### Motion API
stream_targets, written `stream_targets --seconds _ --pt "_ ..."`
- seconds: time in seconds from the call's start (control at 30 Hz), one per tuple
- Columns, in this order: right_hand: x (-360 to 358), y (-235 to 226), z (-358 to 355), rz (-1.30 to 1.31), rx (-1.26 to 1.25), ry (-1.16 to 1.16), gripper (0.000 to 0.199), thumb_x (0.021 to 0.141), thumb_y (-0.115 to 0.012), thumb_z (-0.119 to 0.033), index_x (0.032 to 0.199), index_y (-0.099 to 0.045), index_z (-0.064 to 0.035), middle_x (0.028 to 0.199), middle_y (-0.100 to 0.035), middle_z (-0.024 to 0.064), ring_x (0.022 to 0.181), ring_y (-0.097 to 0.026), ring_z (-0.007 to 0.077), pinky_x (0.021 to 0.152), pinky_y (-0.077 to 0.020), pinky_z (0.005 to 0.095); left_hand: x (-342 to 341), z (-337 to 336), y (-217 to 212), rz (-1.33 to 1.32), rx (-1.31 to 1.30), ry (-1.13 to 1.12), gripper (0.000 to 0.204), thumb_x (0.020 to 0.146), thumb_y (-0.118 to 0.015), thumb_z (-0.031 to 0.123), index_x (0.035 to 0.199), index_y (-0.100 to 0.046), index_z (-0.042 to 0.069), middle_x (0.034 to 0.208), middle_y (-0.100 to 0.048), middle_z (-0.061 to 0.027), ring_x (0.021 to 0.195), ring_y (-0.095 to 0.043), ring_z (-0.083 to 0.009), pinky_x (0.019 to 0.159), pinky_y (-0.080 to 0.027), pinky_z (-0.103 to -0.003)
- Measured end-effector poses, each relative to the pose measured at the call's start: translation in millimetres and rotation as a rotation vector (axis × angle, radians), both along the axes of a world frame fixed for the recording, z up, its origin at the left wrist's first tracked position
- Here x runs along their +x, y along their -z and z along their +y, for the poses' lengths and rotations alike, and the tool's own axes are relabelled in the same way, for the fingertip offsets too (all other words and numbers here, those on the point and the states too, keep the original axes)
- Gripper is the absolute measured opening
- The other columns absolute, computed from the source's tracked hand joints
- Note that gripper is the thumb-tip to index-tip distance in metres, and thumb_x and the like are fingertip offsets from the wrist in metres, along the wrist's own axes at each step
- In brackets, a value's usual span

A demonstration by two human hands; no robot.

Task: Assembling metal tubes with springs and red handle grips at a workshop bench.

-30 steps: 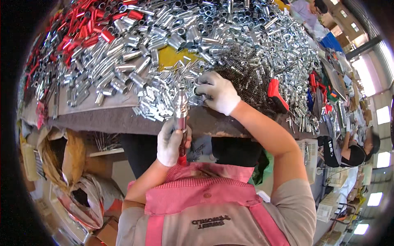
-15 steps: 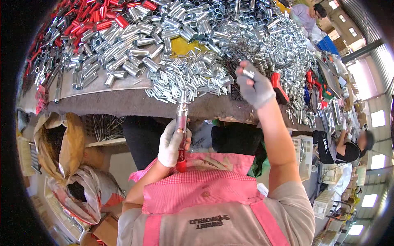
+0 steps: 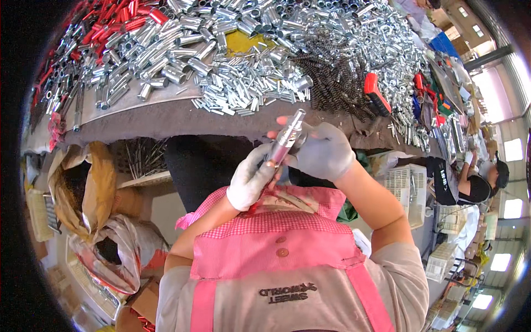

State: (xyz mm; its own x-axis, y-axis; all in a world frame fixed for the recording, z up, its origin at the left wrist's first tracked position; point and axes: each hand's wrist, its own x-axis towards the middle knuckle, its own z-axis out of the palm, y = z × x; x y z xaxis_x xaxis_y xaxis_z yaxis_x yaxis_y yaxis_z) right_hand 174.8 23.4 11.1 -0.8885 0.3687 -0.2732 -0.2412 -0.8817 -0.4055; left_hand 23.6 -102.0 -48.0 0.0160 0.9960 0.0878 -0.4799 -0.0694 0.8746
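Observation:
My left hand [image 3: 250, 178] in a white glove is closed round a slim tool with a red lower end and a shiny metal tube [image 3: 287, 135] on top. It tilts up and to the right over my apron. My right hand [image 3: 326, 150], in a grey glove with bare fingertips, is curled about the tube's upper part. Its fingertips show on the far side and its thumb lies below. Whether a small part is also in its palm is hidden. Short silver pins [image 3: 238, 91] and dark coil springs [image 3: 337, 77] lie on the bench beyond.
Silver tubes [image 3: 160, 61] and red pieces [image 3: 119, 25] are heaped at the back left. A red-and-black tool [image 3: 377, 94] lies at the right. Open sacks [image 3: 83, 188] stand below left, a white crate [image 3: 406, 188] below right. A co-worker [image 3: 481, 180] is at far right.
My right hand has come from the springs down to the tube; the small silver cylinder it held is no longer plainly seen. My left hand has moved right, tilting the tool rightward.

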Motion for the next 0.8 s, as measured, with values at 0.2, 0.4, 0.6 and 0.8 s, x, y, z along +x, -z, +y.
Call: stream_targets --seconds 0.2,0.4,0.6,0.8 --pt "15 -16 -8 -0.451 0.974 -0.053 0.059 0.082 -0.061 -0.005 0.135 -0.036 -0.0007 0.122 -0.054 0.0105 0.099 -0.056 0.0126 0.069 -0.0476 0.0230 -5 -10 -7 0.020 -0.021 0.002 0.030 0.095 -0.045 0.017 0.118 -0.048 -0.002 0.080 -0.052 -0.0031 0.064 -0.046 -0.0074 0.059 -0.039 -0.021" --pt "37 -67 15 -0.493 1.144 0.217 0.030 0.086 -0.056 -0.003 0.117 -0.054 -0.0032 0.106 -0.061 0.0075 0.082 -0.056 0.0109 0.070 -0.0463 0.0232 -11 -13 -16 0.081 -0.107 0.078 0.032 0.092 -0.048 0.022 0.114 -0.049 -0.001 0.078 -0.053 -0.0063 0.065 -0.047 -0.0109 0.062 -0.038 -0.023" --pt "6 -37 -18 -0.231 1.416 0.630 0.035 0.094 -0.039 -0.001 0.129 -0.035 0.0004 0.124 -0.044 0.0160 0.117 -0.048 0.0311 0.104 -0.0353 0.0454 -8 -8 -23 0.140 -0.120 0.153 0.027 0.091 -0.047 0.016 0.113 -0.050 -0.001 0.080 -0.054 -0.0041 0.075 -0.047 -0.0098 0.070 -0.037 -0.023" --pt "-1 -7 -32 0.055 1.269 0.731 0.020 0.094 -0.043 -0.003 0.113 -0.044 -0.0057 0.124 -0.040 0.0120 0.126 -0.039 0.0303 0.106 -0.0295 0.0467 -15 -10 -28 0.059 -0.143 0.237 0.025 0.092 -0.048 0.015 0.110 -0.052 -0.001 0.079 -0.053 -0.0029 0.068 -0.047 -0.0087 0.061 -0.038 -0.021"
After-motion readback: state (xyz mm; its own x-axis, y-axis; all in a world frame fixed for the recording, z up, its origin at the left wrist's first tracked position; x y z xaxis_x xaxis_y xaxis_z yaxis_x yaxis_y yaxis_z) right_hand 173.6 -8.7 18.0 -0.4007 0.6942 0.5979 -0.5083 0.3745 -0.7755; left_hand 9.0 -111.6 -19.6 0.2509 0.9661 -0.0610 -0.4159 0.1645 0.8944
